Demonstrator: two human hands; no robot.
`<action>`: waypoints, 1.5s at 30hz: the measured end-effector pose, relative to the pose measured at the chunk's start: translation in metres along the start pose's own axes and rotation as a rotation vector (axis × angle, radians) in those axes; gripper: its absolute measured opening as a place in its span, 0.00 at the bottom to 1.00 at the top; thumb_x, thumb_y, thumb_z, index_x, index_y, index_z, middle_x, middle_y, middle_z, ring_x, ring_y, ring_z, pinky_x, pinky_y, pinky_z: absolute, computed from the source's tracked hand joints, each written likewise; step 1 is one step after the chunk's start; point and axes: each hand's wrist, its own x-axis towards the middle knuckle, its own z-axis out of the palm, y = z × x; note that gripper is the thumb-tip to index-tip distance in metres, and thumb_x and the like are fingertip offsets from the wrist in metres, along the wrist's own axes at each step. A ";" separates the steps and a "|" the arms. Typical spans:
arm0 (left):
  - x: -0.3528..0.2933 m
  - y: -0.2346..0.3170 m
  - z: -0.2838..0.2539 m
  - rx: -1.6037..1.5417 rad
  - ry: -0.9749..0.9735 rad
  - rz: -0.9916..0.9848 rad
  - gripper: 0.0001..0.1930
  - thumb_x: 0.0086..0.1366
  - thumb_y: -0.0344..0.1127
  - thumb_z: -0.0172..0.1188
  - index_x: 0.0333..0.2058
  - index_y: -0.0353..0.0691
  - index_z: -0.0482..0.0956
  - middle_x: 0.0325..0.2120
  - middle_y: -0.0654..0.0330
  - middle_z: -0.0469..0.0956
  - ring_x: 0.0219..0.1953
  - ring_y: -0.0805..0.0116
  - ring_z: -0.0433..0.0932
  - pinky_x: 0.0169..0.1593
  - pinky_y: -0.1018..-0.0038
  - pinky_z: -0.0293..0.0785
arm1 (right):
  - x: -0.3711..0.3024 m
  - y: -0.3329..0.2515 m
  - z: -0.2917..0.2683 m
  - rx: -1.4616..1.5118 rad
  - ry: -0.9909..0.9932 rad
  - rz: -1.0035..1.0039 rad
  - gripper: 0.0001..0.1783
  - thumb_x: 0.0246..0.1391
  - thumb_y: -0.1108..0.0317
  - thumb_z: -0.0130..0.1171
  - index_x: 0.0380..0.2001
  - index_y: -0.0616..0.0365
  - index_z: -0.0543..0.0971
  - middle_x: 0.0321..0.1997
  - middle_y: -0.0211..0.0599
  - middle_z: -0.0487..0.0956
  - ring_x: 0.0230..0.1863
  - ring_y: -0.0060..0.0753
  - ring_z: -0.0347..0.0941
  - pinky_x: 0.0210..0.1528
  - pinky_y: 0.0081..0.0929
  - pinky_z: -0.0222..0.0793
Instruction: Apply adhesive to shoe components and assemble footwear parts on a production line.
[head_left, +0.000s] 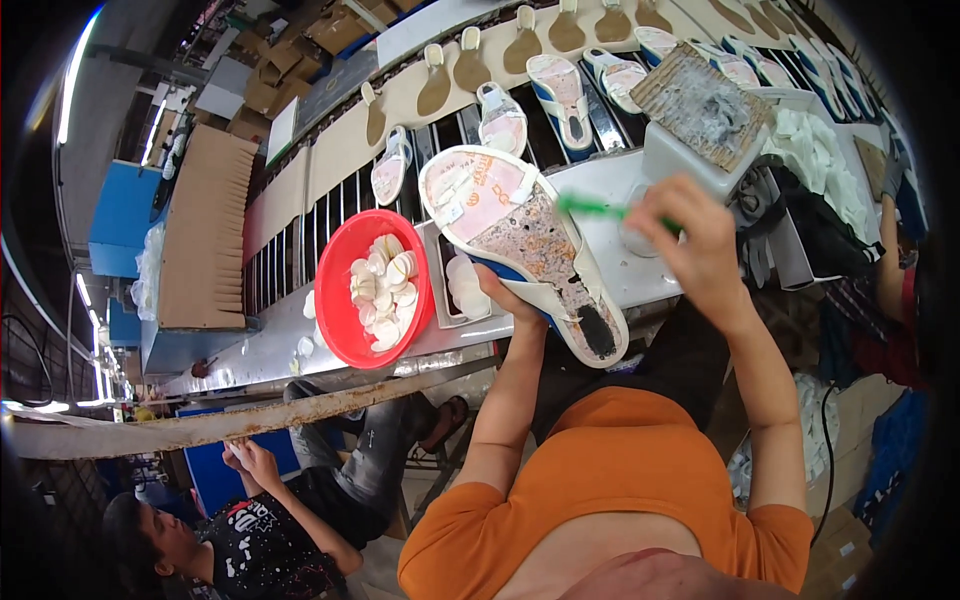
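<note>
My left hand (pixel 513 299) grips a shoe upper (pixel 535 235) on its last from the side, bottom face turned up. That face shows a pinkish board with a speckled patch in the middle and a black strip at the heel; the rim is cream. My right hand (pixel 690 228) is closed around a green-handled brush (pixel 592 207), blurred by motion. The brush's tip is by the shoe's right edge; whether it touches cannot be made out. Right behind my right hand stands a pale tub (pixel 683 163) with a stained corrugated board (pixel 705 105) on top.
A red basin (pixel 332 300) of round white pads (pixel 385 285) stands at the left, beside a white box (pixel 432 262) of pale pieces. Behind runs a roller conveyor (pixel 455 133) with several lasted shoes (pixel 560 95) and brown insoles (pixel 432 90). A seated person (pixel 260 520) is at lower left.
</note>
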 end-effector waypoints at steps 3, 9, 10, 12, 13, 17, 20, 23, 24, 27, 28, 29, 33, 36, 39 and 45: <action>-0.002 0.000 0.008 -0.003 0.034 -0.043 0.43 0.64 0.69 0.35 0.68 0.42 0.49 0.62 0.52 0.62 0.61 0.54 0.66 0.62 0.58 0.65 | 0.009 0.002 -0.002 0.204 0.109 -0.006 0.07 0.49 0.71 0.67 0.25 0.61 0.79 0.28 0.36 0.75 0.25 0.38 0.71 0.28 0.26 0.66; -0.005 -0.028 -0.015 0.102 -0.040 0.032 0.44 0.64 0.68 0.37 0.67 0.39 0.51 0.64 0.51 0.59 0.64 0.52 0.62 0.65 0.56 0.59 | 0.019 -0.003 -0.011 -0.029 0.139 -0.015 0.07 0.50 0.68 0.65 0.26 0.58 0.79 0.30 0.36 0.77 0.27 0.40 0.75 0.27 0.32 0.68; -0.006 -0.031 -0.024 0.164 -0.050 -0.002 0.43 0.65 0.67 0.36 0.67 0.38 0.52 0.64 0.52 0.59 0.64 0.51 0.61 0.66 0.56 0.58 | 0.016 0.001 -0.007 0.024 0.173 -0.094 0.06 0.49 0.68 0.64 0.26 0.57 0.78 0.29 0.36 0.77 0.27 0.40 0.76 0.26 0.34 0.69; -0.006 -0.040 -0.048 0.084 -0.039 -0.166 0.43 0.66 0.68 0.34 0.67 0.39 0.53 0.64 0.51 0.60 0.64 0.52 0.61 0.67 0.56 0.56 | 0.000 -0.001 0.008 -0.129 -0.139 -0.285 0.06 0.46 0.68 0.61 0.30 0.50 0.79 0.29 0.34 0.78 0.31 0.34 0.78 0.28 0.31 0.72; -0.004 -0.040 -0.059 0.137 -0.075 -0.177 0.43 0.66 0.70 0.35 0.66 0.39 0.55 0.63 0.52 0.61 0.63 0.53 0.63 0.67 0.56 0.56 | -0.003 -0.008 0.014 -0.243 -0.256 -0.357 0.05 0.50 0.64 0.60 0.30 0.51 0.79 0.28 0.34 0.77 0.31 0.35 0.77 0.27 0.33 0.71; 0.011 -0.027 -0.076 0.427 -0.255 -0.192 0.39 0.68 0.64 0.43 0.62 0.32 0.61 0.57 0.51 0.69 0.56 0.56 0.70 0.61 0.63 0.65 | 0.013 0.004 -0.039 0.250 -0.126 -0.093 0.12 0.47 0.60 0.69 0.24 0.55 0.79 0.28 0.34 0.76 0.30 0.34 0.75 0.32 0.29 0.69; 0.006 -0.023 -0.053 0.782 -0.087 -0.137 0.30 0.71 0.54 0.47 0.49 0.27 0.73 0.41 0.51 0.79 0.44 0.60 0.77 0.50 0.68 0.70 | 0.026 0.057 -0.123 0.158 0.192 0.304 0.16 0.41 0.59 0.73 0.28 0.59 0.83 0.32 0.36 0.82 0.35 0.26 0.77 0.39 0.27 0.70; 0.004 -0.027 -0.046 1.109 -0.153 -0.093 0.28 0.70 0.53 0.51 0.47 0.27 0.75 0.37 0.49 0.80 0.42 0.59 0.78 0.48 0.67 0.71 | 0.012 0.166 -0.193 -0.320 0.371 0.471 0.14 0.38 0.60 0.73 0.24 0.60 0.83 0.24 0.40 0.82 0.27 0.35 0.79 0.33 0.32 0.72; 0.002 -0.029 -0.041 1.196 -0.149 -0.089 0.28 0.70 0.53 0.50 0.46 0.26 0.76 0.37 0.49 0.80 0.41 0.60 0.78 0.48 0.67 0.70 | 0.005 0.192 -0.202 -0.431 0.366 0.552 0.11 0.37 0.64 0.72 0.23 0.58 0.83 0.24 0.42 0.82 0.29 0.40 0.80 0.34 0.34 0.72; 0.003 -0.037 -0.042 1.273 -0.124 -0.086 0.28 0.70 0.53 0.50 0.44 0.27 0.77 0.36 0.49 0.80 0.38 0.61 0.77 0.48 0.67 0.69 | -0.008 0.243 -0.189 -0.604 0.138 0.622 0.12 0.35 0.70 0.70 0.27 0.59 0.81 0.27 0.43 0.81 0.34 0.45 0.79 0.37 0.38 0.72; 0.005 -0.037 -0.045 1.231 -0.125 -0.127 0.27 0.70 0.53 0.50 0.44 0.27 0.77 0.35 0.48 0.81 0.37 0.60 0.76 0.47 0.67 0.69 | -0.007 0.249 -0.176 -0.684 0.097 0.595 0.14 0.35 0.71 0.69 0.30 0.58 0.79 0.30 0.44 0.81 0.37 0.48 0.78 0.39 0.41 0.72; 0.005 -0.038 -0.045 1.187 -0.130 -0.170 0.27 0.70 0.52 0.51 0.44 0.28 0.77 0.35 0.48 0.81 0.36 0.59 0.76 0.47 0.66 0.69 | -0.007 0.254 -0.167 -0.767 0.058 0.571 0.17 0.36 0.73 0.68 0.34 0.57 0.78 0.34 0.46 0.81 0.39 0.52 0.77 0.41 0.44 0.72; 0.002 -0.042 -0.040 1.187 -0.103 -0.128 0.26 0.70 0.53 0.51 0.43 0.28 0.78 0.34 0.48 0.81 0.36 0.59 0.76 0.46 0.66 0.70 | 0.001 0.269 -0.152 -0.871 -0.008 0.512 0.21 0.37 0.76 0.65 0.39 0.56 0.73 0.37 0.47 0.80 0.43 0.55 0.76 0.42 0.48 0.71; 0.001 -0.039 -0.038 1.256 -0.064 -0.130 0.27 0.70 0.53 0.52 0.42 0.27 0.78 0.32 0.47 0.80 0.35 0.59 0.76 0.45 0.67 0.70 | 0.013 0.256 -0.155 -0.731 -0.016 0.545 0.16 0.43 0.78 0.57 0.39 0.57 0.72 0.35 0.54 0.79 0.42 0.56 0.77 0.42 0.49 0.70; 0.005 -0.035 -0.039 1.271 -0.077 -0.166 0.25 0.68 0.51 0.53 0.48 0.31 0.78 0.37 0.45 0.82 0.39 0.53 0.80 0.48 0.64 0.71 | 0.015 0.234 -0.165 -0.590 0.124 0.504 0.16 0.45 0.75 0.60 0.41 0.57 0.75 0.37 0.53 0.80 0.43 0.56 0.76 0.42 0.47 0.71; 0.016 -0.023 -0.026 1.406 -0.026 0.039 0.24 0.64 0.44 0.60 0.54 0.36 0.75 0.39 0.50 0.79 0.39 0.54 0.76 0.43 0.65 0.72 | 0.008 0.228 -0.190 -0.566 0.179 0.437 0.14 0.51 0.70 0.59 0.43 0.56 0.77 0.37 0.54 0.80 0.42 0.56 0.77 0.45 0.45 0.71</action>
